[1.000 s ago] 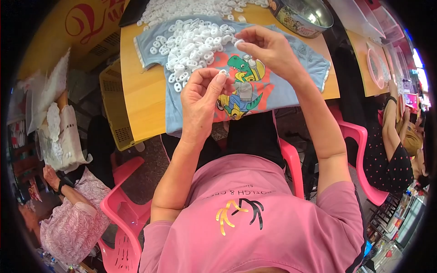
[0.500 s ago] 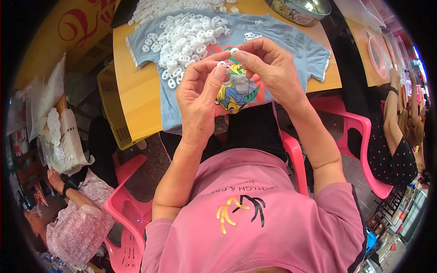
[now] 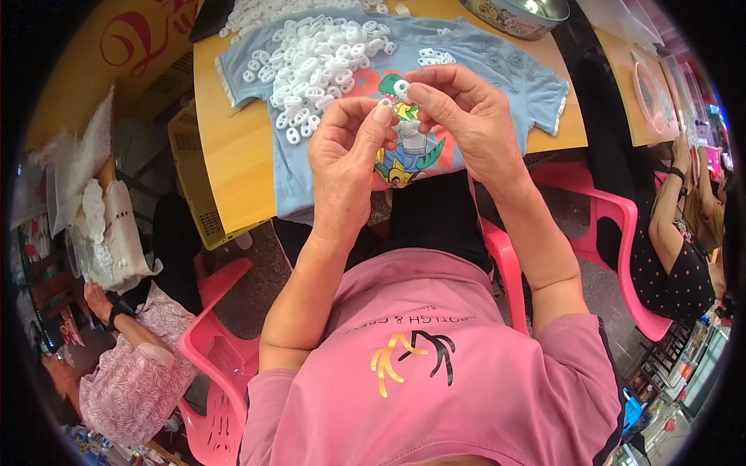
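Fingertips: a small white plastic ring piece is pinched between the thumb and forefinger of the right hand, while a second, smaller white piece is held at the thumb and forefinger tips of the left hand; the remaining fingers of both hands are curled in, and the two pieces are brought close together, whether touching cannot be told. Position: both hands are raised above a light blue child's T-shirt with a cartoon print, spread flat on a wooden table. Stock: a heap of white plastic pieces is laid on the shirt's upper left, well apart from the hands; a few set-aside pieces lie just beyond the right fingers. Step, as judged: the joining of two pieces is in hand; alignment and a firm press between the fingertips are called for next. Surroundings: a metal bowl at the far table edge; pink plastic chairs on either side.
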`<action>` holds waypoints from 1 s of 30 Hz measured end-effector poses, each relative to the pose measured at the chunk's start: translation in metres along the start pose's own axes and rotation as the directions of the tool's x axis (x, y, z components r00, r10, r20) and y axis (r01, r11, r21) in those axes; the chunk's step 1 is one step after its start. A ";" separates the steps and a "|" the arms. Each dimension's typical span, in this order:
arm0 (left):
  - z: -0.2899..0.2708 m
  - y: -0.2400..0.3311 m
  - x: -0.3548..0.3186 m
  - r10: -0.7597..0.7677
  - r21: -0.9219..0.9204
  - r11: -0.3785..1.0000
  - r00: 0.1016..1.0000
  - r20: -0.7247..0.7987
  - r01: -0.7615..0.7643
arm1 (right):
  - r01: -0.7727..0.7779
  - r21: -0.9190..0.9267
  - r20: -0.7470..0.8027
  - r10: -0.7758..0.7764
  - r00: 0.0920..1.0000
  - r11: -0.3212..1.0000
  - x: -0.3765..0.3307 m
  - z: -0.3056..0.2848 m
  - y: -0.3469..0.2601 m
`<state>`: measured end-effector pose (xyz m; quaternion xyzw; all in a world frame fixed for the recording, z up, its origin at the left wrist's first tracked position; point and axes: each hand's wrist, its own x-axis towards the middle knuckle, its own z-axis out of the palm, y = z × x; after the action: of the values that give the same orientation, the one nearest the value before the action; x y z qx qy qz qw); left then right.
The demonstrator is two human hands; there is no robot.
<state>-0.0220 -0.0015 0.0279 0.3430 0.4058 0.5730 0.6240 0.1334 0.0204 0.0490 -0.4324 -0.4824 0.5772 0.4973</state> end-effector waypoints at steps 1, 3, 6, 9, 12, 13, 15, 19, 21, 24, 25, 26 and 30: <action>-0.001 -0.001 0.000 0.000 0.000 1.000 1.000 0.000 0.000 | 0.028 -0.036 0.004 -0.028 1.000 0.999 0.000 -0.001 0.000; -0.003 -0.002 0.000 -0.002 0.020 1.000 1.000 0.014 0.002 | 0.056 -0.072 0.010 -0.055 0.998 0.996 0.000 -0.002 0.001; -0.002 0.000 0.000 -0.013 0.031 0.999 1.000 0.003 0.012 | 0.103 -0.162 0.017 -0.101 0.995 0.981 -0.001 -0.003 0.002; -0.002 0.000 0.000 -0.013 0.035 0.999 1.000 0.000 0.013 | 0.132 -0.179 0.017 -0.131 0.991 0.975 -0.001 -0.003 0.005; -0.003 0.000 0.000 -0.016 0.035 0.999 1.000 -0.003 0.016 | 0.127 -0.202 0.023 -0.125 0.992 0.971 0.000 -0.002 0.005; -0.003 0.000 0.000 -0.018 0.035 0.999 1.000 -0.005 0.018 | 0.123 -0.190 0.027 -0.120 0.992 0.974 0.000 -0.002 0.006; -0.004 -0.001 0.000 0.005 0.060 0.998 1.000 0.004 -0.005 | 0.121 -0.176 0.030 -0.118 0.993 0.977 0.000 -0.001 0.006; -0.002 0.001 -0.001 0.006 0.057 0.998 1.000 -0.003 -0.005 | 0.127 -0.205 0.025 -0.125 0.992 0.971 -0.002 0.002 0.005; -0.001 0.001 -0.001 0.006 0.046 0.999 1.000 -0.024 -0.005 | 0.130 -0.205 0.009 -0.131 0.991 0.970 -0.002 0.004 0.007; -0.001 0.000 0.000 -0.005 0.009 1.000 0.999 -0.038 0.005 | 0.160 -0.215 -0.008 -0.166 0.986 0.963 -0.002 0.007 0.009; -0.001 -0.001 0.000 -0.005 0.009 1.000 0.999 -0.038 0.005 | 0.175 -0.235 -0.016 -0.184 0.983 0.956 -0.002 0.009 0.009; -0.001 0.000 0.000 -0.008 -0.004 1.000 0.999 -0.036 0.008 | 0.190 -0.255 -0.023 -0.202 0.979 0.948 -0.002 0.010 0.010; 0.000 0.001 -0.001 -0.028 -0.044 0.999 0.999 -0.032 0.026 | 0.262 -0.388 0.016 -0.278 0.961 0.884 -0.002 0.009 0.014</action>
<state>-0.0221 -0.0026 0.0288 0.3146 0.4080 0.5785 0.6323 0.1225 0.0172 0.0362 -0.4618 -0.6319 0.3874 0.4872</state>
